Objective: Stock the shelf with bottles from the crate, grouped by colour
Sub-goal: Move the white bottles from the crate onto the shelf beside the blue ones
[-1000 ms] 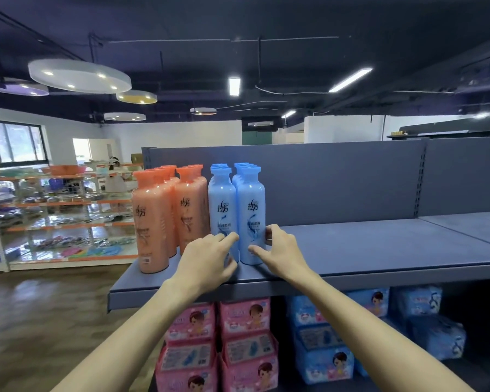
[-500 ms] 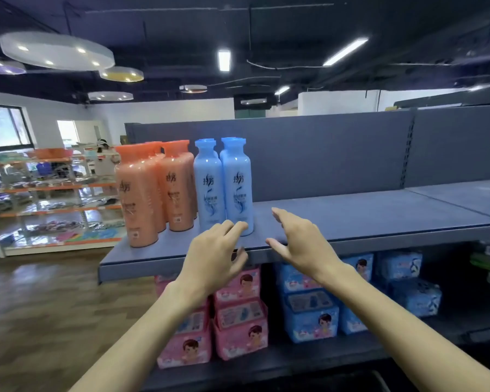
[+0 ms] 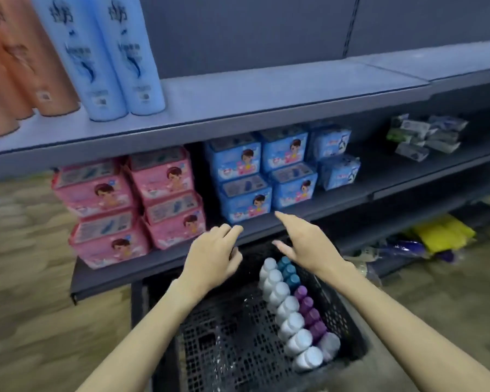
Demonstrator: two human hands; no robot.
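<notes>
Head view: I see black mesh crate on floor below shelf. Bottles stand along crate's right wall: white-capped row, three teal caps at far end, purple caps beside them. Blue bottles and orange bottles stand grouped at shelf's left end. Left hand hovers over crate's far edge, fingers loosely curled, holding nothing. Right hand also empty, fingers spread wide, above teal caps.
</notes>
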